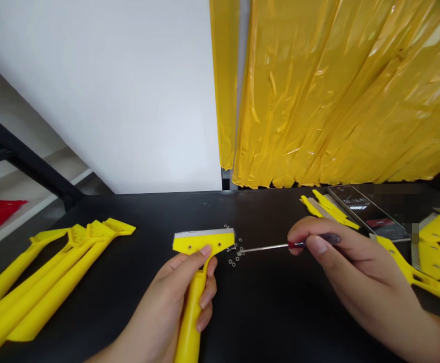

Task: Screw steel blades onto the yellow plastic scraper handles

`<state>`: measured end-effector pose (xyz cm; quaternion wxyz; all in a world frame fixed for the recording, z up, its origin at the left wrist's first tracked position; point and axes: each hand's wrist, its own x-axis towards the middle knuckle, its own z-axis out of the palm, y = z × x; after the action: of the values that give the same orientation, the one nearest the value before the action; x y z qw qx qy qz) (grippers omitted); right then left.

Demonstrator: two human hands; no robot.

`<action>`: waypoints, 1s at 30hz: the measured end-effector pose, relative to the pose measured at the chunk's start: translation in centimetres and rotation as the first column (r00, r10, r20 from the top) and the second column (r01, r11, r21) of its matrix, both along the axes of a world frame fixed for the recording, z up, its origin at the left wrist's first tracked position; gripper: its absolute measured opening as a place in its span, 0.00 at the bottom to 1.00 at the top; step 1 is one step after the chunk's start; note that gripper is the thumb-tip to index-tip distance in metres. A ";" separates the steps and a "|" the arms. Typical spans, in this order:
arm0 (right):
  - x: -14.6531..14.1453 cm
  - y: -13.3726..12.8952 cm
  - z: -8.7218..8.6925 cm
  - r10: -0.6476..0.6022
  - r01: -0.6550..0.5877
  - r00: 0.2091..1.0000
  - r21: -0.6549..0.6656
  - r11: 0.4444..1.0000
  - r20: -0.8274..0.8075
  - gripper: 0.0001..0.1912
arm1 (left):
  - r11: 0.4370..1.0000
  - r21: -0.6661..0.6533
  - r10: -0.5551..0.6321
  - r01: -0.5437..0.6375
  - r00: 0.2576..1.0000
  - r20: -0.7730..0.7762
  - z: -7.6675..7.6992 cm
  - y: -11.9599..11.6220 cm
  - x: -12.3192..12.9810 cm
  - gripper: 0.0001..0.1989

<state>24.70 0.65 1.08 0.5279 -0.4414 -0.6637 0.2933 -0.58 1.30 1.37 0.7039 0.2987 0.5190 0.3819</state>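
A yellow scraper [193,307] with a metal blade along its head is wrapped in my left hand [174,287], thumb pressed on the head near two small holes. My right hand [356,262] pinches the dark, red-collared handle of a screwdriver [268,247]. Its thin shaft points left, and the tip is among several small metal nuts or washers [233,263] on the black table, just right of the scraper head. Whether the tip touches one of them I cannot tell.
Several yellow scraper handles [64,267] lie at the left. On the right are yellow strips [331,207], a phone [371,212] with a lit screen, and more yellow scrapers [437,247]. Behind the black table [159,206] stand a white panel [129,91] and yellow plastic sheeting [336,91].
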 end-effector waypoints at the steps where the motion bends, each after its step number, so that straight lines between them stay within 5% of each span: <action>1: -0.2 -0.1 0.0 0.012 -0.014 0.998 -0.027 1.000 -0.067 0.08 | 1.000 -0.010 -0.005 0.005 1.000 0.006 0.0 -0.1 0.1 0.16; 5: -0.7 -0.1 -0.5 0.064 -0.093 0.958 -0.091 0.991 -0.281 0.08 | 0.997 -0.056 -0.058 0.060 0.998 0.028 0.1 -0.4 0.3 0.17; 10: -0.8 0.1 -0.7 0.058 -0.119 0.931 -0.150 0.981 -0.360 0.08 | 0.977 -0.118 -0.173 0.178 0.983 0.057 0.6 -0.6 0.1 0.19; 22: -0.5 0.5 -1.4 0.084 -0.148 0.928 -0.153 0.977 -0.363 0.08 | 0.979 -0.131 -0.150 0.157 0.986 0.067 0.7 -0.6 0.4 0.18; 30: -0.3 0.1 -0.8 0.078 -0.087 0.979 -0.042 0.995 -0.187 0.09 | 0.984 -0.098 -0.145 0.151 0.987 0.065 0.3 -0.9 0.3 0.19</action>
<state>24.40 0.75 0.29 0.5637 -0.3973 -0.6219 0.3709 -0.29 0.43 1.72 0.7595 0.2887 0.4937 0.3099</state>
